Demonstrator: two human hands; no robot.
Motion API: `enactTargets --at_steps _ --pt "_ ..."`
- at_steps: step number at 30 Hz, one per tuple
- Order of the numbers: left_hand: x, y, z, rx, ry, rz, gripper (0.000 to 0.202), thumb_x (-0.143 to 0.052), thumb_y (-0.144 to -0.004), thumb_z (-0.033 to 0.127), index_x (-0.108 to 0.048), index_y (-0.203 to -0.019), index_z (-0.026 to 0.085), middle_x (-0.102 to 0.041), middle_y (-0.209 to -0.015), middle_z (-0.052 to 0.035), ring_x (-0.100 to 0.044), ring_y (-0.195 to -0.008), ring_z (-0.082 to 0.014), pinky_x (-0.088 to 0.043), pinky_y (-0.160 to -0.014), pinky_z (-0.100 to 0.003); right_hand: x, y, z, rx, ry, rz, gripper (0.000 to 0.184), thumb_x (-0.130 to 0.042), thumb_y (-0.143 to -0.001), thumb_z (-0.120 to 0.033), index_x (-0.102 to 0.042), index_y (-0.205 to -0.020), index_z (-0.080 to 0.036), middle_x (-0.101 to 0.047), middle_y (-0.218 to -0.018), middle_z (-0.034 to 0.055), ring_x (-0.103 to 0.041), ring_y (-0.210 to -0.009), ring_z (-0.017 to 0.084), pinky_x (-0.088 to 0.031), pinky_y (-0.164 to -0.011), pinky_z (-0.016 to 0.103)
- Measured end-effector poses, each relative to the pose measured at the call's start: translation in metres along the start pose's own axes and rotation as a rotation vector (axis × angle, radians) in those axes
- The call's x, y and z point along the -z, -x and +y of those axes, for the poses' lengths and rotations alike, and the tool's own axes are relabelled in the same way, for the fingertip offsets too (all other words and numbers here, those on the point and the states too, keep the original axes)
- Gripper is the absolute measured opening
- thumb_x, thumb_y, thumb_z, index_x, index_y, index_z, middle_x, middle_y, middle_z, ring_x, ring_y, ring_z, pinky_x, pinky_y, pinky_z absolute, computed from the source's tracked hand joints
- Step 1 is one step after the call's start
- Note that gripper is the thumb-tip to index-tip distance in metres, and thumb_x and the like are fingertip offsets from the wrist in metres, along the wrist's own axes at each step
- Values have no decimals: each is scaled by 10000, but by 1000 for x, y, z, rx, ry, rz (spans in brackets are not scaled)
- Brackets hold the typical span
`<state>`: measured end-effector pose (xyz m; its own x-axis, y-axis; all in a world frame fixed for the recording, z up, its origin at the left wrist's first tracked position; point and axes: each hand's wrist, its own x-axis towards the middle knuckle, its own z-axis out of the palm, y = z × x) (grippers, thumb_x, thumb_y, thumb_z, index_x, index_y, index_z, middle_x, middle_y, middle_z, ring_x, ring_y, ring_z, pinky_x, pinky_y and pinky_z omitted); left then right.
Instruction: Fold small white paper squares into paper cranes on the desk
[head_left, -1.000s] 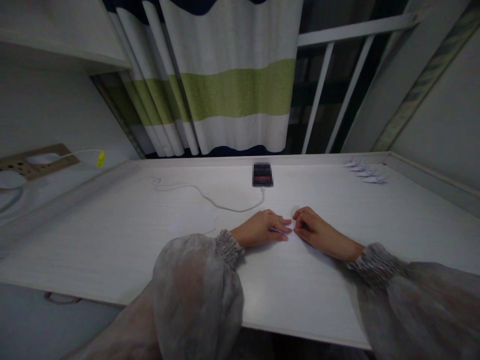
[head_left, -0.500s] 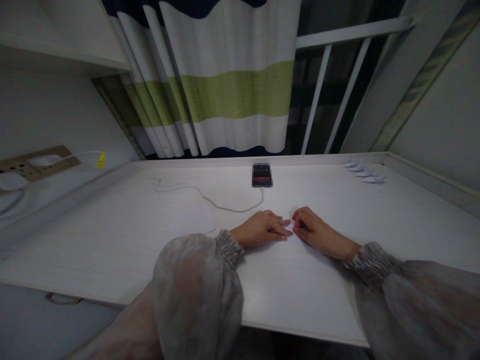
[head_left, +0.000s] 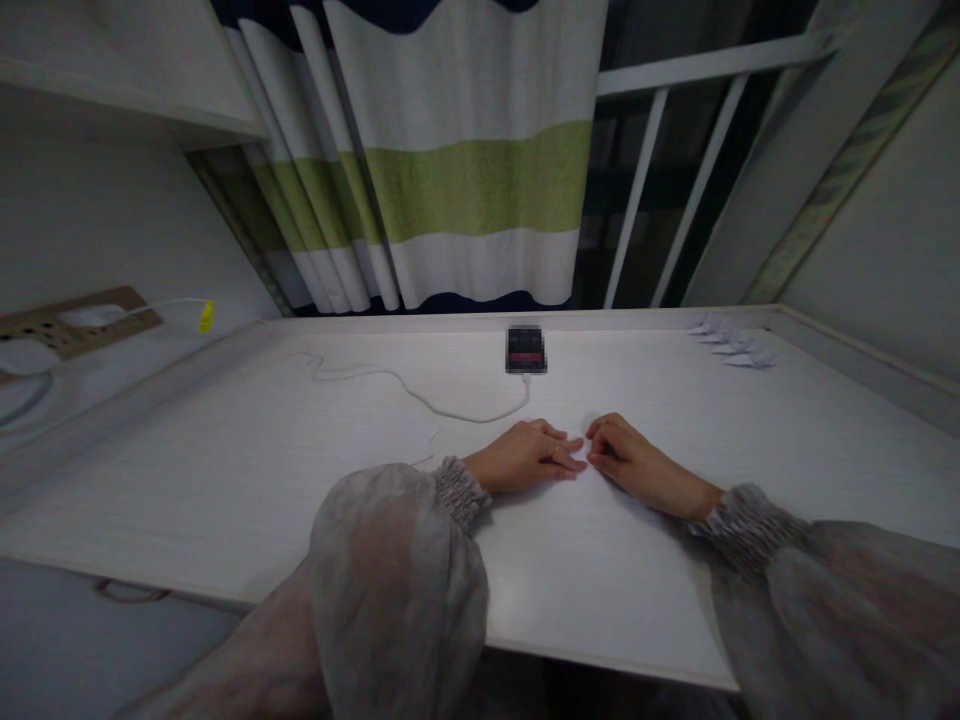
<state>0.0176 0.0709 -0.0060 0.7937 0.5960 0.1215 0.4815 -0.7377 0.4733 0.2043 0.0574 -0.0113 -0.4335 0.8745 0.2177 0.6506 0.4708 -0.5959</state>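
Observation:
My left hand [head_left: 536, 456] lies palm down on the white desk, its fingers stretched out to the right and pressing on a small white piece of paper [head_left: 585, 450]. A ring is on one of its fingers. Facing it, my right hand [head_left: 619, 452] has its fingers curled and pinched together at the paper's right side. Most of the paper is covered by the fingers, and its white blends into the desk, so its shape is hard to make out. The fingertips of both hands are nearly touching.
Several folded white paper figures with pointed ends [head_left: 731, 345] stand at the back right. A dark blurred device [head_left: 526, 350] sits at the back, its white cable [head_left: 450, 412] running left. A pale paper sheet [head_left: 386, 440] lies left of my left hand. Power sockets [head_left: 82, 320] are on the left wall.
The whole view has shifted very slightly. Both hands keep nearly the same place and pose at the paper.

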Motion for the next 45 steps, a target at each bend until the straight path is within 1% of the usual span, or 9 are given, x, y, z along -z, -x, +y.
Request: enactTargets --at_steps 5,13,17,20,22,27,31,37,45 --pt "0 0 1 13 3 -9 226 -524 -779 304 -638 -960 229 -598 -1106 -27 -461 -1097 -146 -336 -922 -279 0 0 0 -4 7 -11 139 -454 -674 -93 -413 -592 -199 -480 -816 69 -468 -792 192 -415 -756 357" --pt "-2 1 -1 7 12 -12 215 -530 -778 283 -636 -958 235 -569 -1145 -30 -450 -1121 -144 -326 -926 -285 3 -1 -4 -57 11 -25 106 -446 -652 -106 -400 -623 -197 -449 -730 27 -447 -665 151 -405 -632 295" --pt "-1 2 1 2 20 -11 227 -529 -780 275 -628 -975 213 -548 -1169 -44 -440 -1134 -138 -324 -930 -275 10 1 -3 -57 -23 -69 72 -427 -668 -130 -409 -653 -197 -450 -707 14 -440 -656 146 -393 -628 293" --pt "-1 2 0 3 29 -9 221 -529 -780 281 -634 -962 214 -573 -1141 -43 -443 -1130 -138 -320 -933 -275 13 4 -4 -38 -120 -104 39 -411 -730 -217 -428 -702 -197 -459 -719 13 -448 -678 149 -400 -648 303" --pt "-2 2 -1 4 47 9 213 -541 -770 287 -642 -945 220 -593 -1112 -39 -456 -1115 -143 -322 -932 -282 12 5 -5 -32 -186 -106 112 -437 -747 -310 -438 -740 -198 -468 -748 15 -461 -708 155 -411 -662 310" --pt "-2 3 -3 24 128 46 244 -583 -733 284 -641 -959 212 -586 -1122 -62 -474 -1090 -157 -348 -913 -285 3 4 -7 -51 -124 -5 248 -544 -688 -426 -440 -716 -203 -461 -759 18 -457 -704 165 -421 -640 324" --pt "-1 2 -4 33 173 38 287 -586 -728 303 -621 -1001 223 -593 -1114 -45 -479 -1083 -150 -346 -916 -276 -1 2 -4 -28 -66 -6 233 -585 -658 -374 -437 -716 -204 -471 -766 23 -462 -719 172 -415 -660 329" --pt "0 2 -2 56 185 35 292 -594 -718 302 -624 -995 216 -614 -1077 -45 -478 -1081 -155 -349 -915 -287 0 -3 -9 -108 4 -27 192 -598 -625 -267 -433 -691 -195 -478 -764 24 -465 -717 172 -399 -654 315" --pt "1 3 1 73 188 40 336 -604 -710 292 -604 -1036 208 -597 -1101 -61 -481 -1077 -165 -353 -914 -285 6 -4 -10 -158 -112 -78 125 -542 -609 -178 -430 -663 -191 -500 -732 9 -503 -725 165 -406 -659 294"
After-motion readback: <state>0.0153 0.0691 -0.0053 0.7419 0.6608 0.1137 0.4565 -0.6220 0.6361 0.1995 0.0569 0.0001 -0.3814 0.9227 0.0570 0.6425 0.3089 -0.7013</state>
